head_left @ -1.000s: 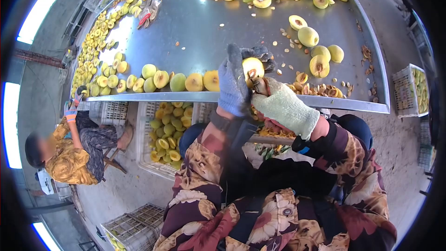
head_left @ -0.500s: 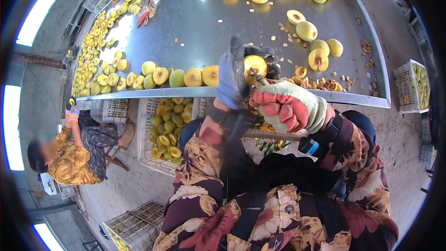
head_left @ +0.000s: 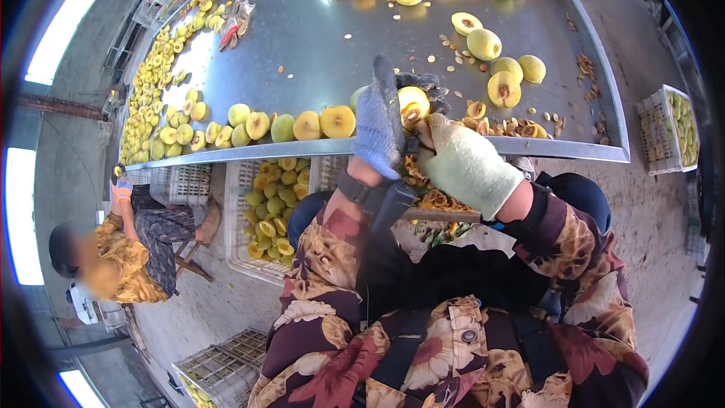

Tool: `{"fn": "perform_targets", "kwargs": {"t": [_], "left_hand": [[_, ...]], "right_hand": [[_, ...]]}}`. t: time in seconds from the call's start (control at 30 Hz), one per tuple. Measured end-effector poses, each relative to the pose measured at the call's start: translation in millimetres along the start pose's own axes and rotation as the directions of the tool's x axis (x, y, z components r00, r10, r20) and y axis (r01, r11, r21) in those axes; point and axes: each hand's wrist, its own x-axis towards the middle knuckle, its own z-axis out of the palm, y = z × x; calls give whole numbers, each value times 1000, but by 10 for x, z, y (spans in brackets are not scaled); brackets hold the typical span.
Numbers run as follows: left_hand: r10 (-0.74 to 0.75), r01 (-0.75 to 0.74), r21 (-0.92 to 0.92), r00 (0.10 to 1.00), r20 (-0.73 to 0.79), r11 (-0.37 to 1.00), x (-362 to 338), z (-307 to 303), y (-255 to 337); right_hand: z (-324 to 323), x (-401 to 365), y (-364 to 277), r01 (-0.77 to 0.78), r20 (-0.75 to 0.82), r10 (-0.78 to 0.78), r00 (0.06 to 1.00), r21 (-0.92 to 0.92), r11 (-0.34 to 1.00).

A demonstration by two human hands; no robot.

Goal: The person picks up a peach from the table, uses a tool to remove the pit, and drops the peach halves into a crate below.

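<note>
Left grip (head_left: 379, 130) grasps a cut fruit (head_left: 412, 101) at the near edge of the desk (head_left: 317, 45).
Right grip (head_left: 464, 165) curls just beside it; what it holds, I cannot tell.

The left glove (head_left: 381, 132) is blue and grey, the right (head_left: 472, 166) cream. The fruit half (head_left: 411, 108) is yellow. Tan flowers pattern the maroon jacket (head_left: 438, 351).

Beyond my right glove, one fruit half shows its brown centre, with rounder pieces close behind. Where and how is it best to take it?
Probably pinch the fruit half by its left and right edges, coming from the near side, slightly above. Its cut face is turned toward you, and rounder pieces crowd its far side.
</note>
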Motion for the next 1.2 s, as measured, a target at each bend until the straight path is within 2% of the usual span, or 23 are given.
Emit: {"fn": "perform_targets", "kwargs": {"t": [0.07, 0.2, 0.3, 0.37, 0.4, 0.47, 0.5, 0.53, 0.57, 0.6, 0.63, 0.67, 0.7, 0.73, 0.83, 0.9, 0.93, 0.97, 1.0, 1.03, 1.1, 1.13, 1.2], "left_hand": [[-27, 31, 131, 999, -34, 991, -45, -29, -8], [-148, 180, 274, 980, -132, 945, -3, -74, 9], [-247, 246, -23, 962, -116, 969, 112, -324, 324], [-402, 374, -283, 915, -44, 883, 109, -527, 366], [-506, 470, -409, 862, 23, 782, 148, -619, 366], [-469, 451, -199, 881, -57, 870, 77, -953, 575], [-357, 360, -2, 923, -144, 933, -23, -1112, 489], [-548, 528, -156, 823, -147, 835, -136, -1270, 128], [-505, 514, 18, 848, -162, 857, -217, -1466, 27], [-542, 551, 370, 829, -138, 748, -227, -1645, 87], [-651, 590, 548, 752, -106, 593, -324, -1775, -166], [-749, 500, 754, 663, -16, 426, -378, -1892, -244], [-802, 493, 770, 596, 39, 404, -322, -1880, -230], [-849, 486, 787, 522, 88, 381, -262, -1873, -213], [-758, 463, 704, 631, 165, 539, 305, -1444, 38], [-566, 379, 529, 786, 250, 760, 730, -985, -93], [-502, 309, 503, 808, 309, 807, 989, -691, -323], [-392, 220, 450, 857, 335, 865, 1224, -410, -185], [-444, 309, 369, 816, 371, 876, 1435, -64, -270], [-470, 336, 357, 783, 409, 871, 1636, 240, -275], [-502, 328, 404, 722, 476, 854, 2008, 797, -202], [-530, 413, 333, 695, 486, 848, 2115, 1106, -366], [-499, 293, 442, 724, 476, 848, 2224, 1330, -214]], "right_hand": [[-116, -20, -117, -345, 172, 341, 924, -4, 939], [-129, -133, -61, -315, 86, 328, 941, -135, 940], [-269, -206, -92, -298, 103, 309, 945, -110, 948], [-351, -295, -126, -234, 153, 250, 956, -114, 965], [-332, -351, -95, -220, 190, 238, 952, -113, 969], [-137, -546, 38, -197, 258, 220, 941, -111, 974], [-61, -678, 137, -174, 366, 215, 906, -142, 974], [16, -828, 237, -149, 470, 213, 856, -170, 974], [96, -956, 294, -171, 496, 313, 810, -312, 935], [-27, -932, 219, -196, 520, 380, 765, -374, 907], [5, -983, 239, -219, 492, 339, 802, -287, 933], [43, -1022, 266, -228, 462, 295, 836, -195, 954], [-83, -970, 177, -196, 524, 238, 818, -136, 971], [-143, -975, 79, -254, 420, 252, 872, -53, 966], [-258, -955, 8, -193, 390, 164, 906, 35, 981], [-239, -975, 69, -113, 279, 86, 956, 80, 990], [-271, -943, 72, -123, 270, 100, 958, 69, 990], [-324, -891, 49, -135, 262, 116, 958, 58, 989], [-349, -863, 52, -149, 254, 132, 958, 49, 988], [-331, -858, 94, -93, 197, 81, 977, 52, 994], [-348, -827, 144, -124, 210, 109, 972, 60, 990], [-366, -817, 168, -139, 218, 122, 968, 63, 988], [-417, -814, 210, -103, 150, 91, 984, 70, 992]]}}
